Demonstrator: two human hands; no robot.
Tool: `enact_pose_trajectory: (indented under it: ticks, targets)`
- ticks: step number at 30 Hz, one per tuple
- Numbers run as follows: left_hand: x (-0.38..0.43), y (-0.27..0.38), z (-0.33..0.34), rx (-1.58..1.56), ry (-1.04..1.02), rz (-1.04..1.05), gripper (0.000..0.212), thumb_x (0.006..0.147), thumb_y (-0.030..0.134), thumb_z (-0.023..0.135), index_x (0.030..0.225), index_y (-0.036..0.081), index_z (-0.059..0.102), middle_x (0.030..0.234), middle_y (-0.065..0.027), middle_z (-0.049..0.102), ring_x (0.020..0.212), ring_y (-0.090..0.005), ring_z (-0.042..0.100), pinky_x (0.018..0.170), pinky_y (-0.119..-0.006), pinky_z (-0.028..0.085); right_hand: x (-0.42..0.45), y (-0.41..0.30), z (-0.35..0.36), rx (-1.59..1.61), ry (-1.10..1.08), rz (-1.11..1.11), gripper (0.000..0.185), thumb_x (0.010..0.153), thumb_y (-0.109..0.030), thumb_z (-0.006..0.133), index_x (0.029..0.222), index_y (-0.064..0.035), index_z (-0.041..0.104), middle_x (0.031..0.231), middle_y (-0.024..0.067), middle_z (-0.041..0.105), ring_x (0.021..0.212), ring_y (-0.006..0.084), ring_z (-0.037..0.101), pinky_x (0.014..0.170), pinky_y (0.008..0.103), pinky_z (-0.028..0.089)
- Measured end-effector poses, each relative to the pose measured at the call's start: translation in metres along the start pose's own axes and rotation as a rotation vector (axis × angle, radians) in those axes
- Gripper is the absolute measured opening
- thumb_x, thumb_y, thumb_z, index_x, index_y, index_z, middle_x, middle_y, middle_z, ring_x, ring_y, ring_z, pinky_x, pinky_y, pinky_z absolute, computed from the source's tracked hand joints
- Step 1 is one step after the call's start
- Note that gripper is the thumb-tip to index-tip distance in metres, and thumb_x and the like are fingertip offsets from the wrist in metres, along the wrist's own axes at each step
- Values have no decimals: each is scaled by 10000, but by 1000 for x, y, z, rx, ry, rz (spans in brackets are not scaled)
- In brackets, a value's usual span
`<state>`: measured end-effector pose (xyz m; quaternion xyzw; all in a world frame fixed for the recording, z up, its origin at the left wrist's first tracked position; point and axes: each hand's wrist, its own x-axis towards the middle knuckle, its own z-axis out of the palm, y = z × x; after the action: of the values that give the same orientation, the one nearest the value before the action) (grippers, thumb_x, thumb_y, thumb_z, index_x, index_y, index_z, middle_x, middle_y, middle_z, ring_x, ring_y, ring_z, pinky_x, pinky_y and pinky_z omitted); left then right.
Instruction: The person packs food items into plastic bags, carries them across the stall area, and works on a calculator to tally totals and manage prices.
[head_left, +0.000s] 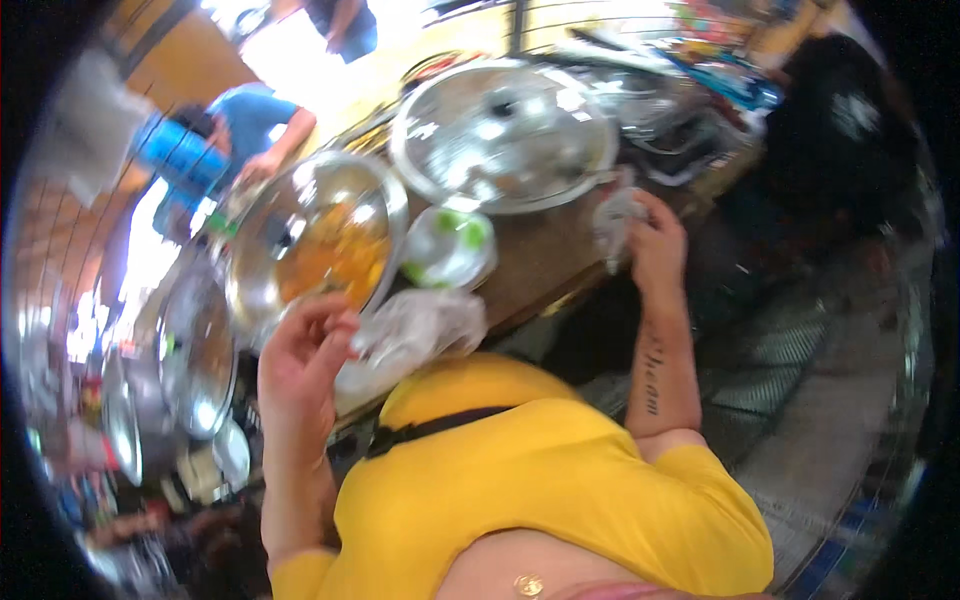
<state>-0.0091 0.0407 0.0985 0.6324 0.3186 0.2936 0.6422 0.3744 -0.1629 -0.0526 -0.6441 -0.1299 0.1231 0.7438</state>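
Note:
My right hand (658, 238) pinches a small clear plastic bag (616, 219) over the front edge of the brown table (536, 262). Its contents are too blurred to make out. My left hand (309, 346) is raised at the near side of a wide metal basin (247, 277) of orange-yellow food (337, 251), fingers curled towards the thumb. Whether anything sits between those fingers cannot be told. Beside it lies a heap of clear plastic bags (431, 322). A white bowl with green patches (450, 247) stands right of the basin.
A large round metal lid or covered pan (504, 135) sits further back. Plastic-wrapped items (660, 112) crowd the table's right end. More metal vessels (196, 345) line the left. Across the counter a person in a blue shirt (251, 127) reaches towards the basin.

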Motion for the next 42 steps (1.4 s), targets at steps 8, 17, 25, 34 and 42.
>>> enact_pose_trajectory:
  ticks: [8,17,25,34,42]
  targets:
    - [1,9,7,-171,-68,-126,415,905,132,743,1271,-9,608,1022,-38,646,854,-89,619,775,-209,532,-16,19,2,90,-90,49,361,838,82,633,1183,-17,660,1126,69,676,886,144,636,740,270,515]
    - [-1,-1,20,298,-82,-167,280,899,78,734,1167,35,667,959,25,622,744,-39,494,675,-203,432,-14,3,6,-33,-244,31,357,875,62,610,1215,-43,637,1151,65,666,974,156,643,779,260,529]
    - [-12,-38,28,369,-54,-151,335,845,-18,676,1179,19,664,966,15,604,755,-38,493,661,-196,413,-6,-6,11,88,-240,21,372,893,49,609,1248,-62,617,1154,52,666,962,144,639,756,258,526]
    - [-18,-2,-3,-392,-143,-159,433,861,135,785,1224,-35,620,1039,-71,661,835,-114,627,730,-233,527,-69,-53,21,-900,-125,-614,335,895,-92,667,1220,-38,606,1051,92,628,883,175,584,800,304,502]
    - [-53,22,2,-389,-167,16,562,831,191,817,1270,-54,565,1099,-144,649,840,-150,631,730,-275,534,-159,-38,127,-386,-813,170,97,993,-123,598,1011,-36,635,783,17,602,673,77,564,579,254,440]
